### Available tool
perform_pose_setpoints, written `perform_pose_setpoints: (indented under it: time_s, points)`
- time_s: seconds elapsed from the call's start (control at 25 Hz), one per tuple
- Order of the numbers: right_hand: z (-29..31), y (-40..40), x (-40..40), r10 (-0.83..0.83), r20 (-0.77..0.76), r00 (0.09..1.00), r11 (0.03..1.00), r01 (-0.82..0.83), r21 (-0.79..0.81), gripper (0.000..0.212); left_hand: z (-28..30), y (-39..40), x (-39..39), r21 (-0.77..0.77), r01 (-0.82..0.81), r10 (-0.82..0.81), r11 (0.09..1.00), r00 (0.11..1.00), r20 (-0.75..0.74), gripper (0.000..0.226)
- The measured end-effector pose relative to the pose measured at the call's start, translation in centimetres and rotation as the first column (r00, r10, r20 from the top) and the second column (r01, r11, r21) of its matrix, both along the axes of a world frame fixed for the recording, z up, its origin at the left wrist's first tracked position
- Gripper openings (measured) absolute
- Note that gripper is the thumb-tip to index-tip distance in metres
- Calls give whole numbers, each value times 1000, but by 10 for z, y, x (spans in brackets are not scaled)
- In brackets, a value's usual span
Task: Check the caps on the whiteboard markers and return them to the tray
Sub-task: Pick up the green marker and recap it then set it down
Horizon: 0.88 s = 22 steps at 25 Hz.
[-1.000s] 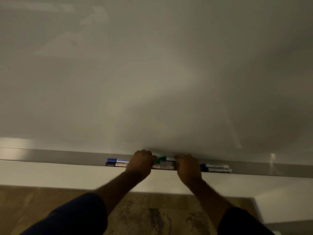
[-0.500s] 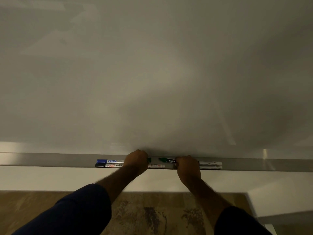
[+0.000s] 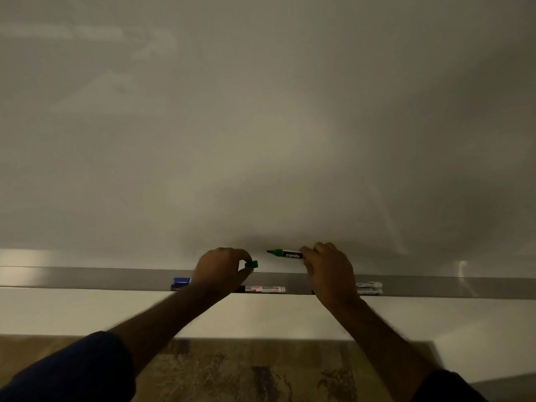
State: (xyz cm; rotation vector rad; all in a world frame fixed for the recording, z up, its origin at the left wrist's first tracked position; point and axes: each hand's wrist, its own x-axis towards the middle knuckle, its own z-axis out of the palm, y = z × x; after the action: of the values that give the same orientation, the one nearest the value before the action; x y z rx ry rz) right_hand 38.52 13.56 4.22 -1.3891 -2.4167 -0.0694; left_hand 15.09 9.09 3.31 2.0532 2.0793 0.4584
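Both hands have come up from the long grey metal tray [image 3: 87,278] in the lower middle of the frame, and the green whiteboard marker [image 3: 285,253] is now pulled apart from its small green cap [image 3: 251,264]. Left hand [image 3: 222,268] pinches the cap between thumb and fingertips; right hand [image 3: 329,266] is closed around the marker's body, its bare tip pointing left at the cap, a little apart. Other markers lie in the tray below: a blue-capped marker [image 3: 181,281] at left, a white marker with red print [image 3: 265,289] in the middle, two white markers [image 3: 369,288] at right. I judge the cap is being tested and must be pushed back before the marker returns.
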Motion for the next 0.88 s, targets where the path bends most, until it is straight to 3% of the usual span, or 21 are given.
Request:
perform_pose_setpoints:
  time_s: [0.12, 0.24, 0.44, 0.6, 0.88]
  points:
    - [46, -5, -4, 42, -68, 997, 994, -35, 108, 8, 47, -14, -13, 163, 19, -24, 987, 999, 26, 13]
    - [90, -11, -4, 116, -125, 985, 979, -92, 182, 10, 98, -26, -22, 262, -3, -36, 965, 989, 146, 13]
    - [156, -25, -8, 251, -238, 938, 961, -211, 180, 15, 166, -45, -32, 421, -23, -130, 907, 935, 330, 21]
    - [197, -38, -15, 341, -252, 906, 930, -285, 233, 19, 206, -61, -39, 530, 34, -210, 847, 938, 277, 26]
    - [228, -53, -26, 411, -232, 882, 892, -336, 302, 23, 239, -78, -48, 578, 38, -225, 815, 941, 254, 24]
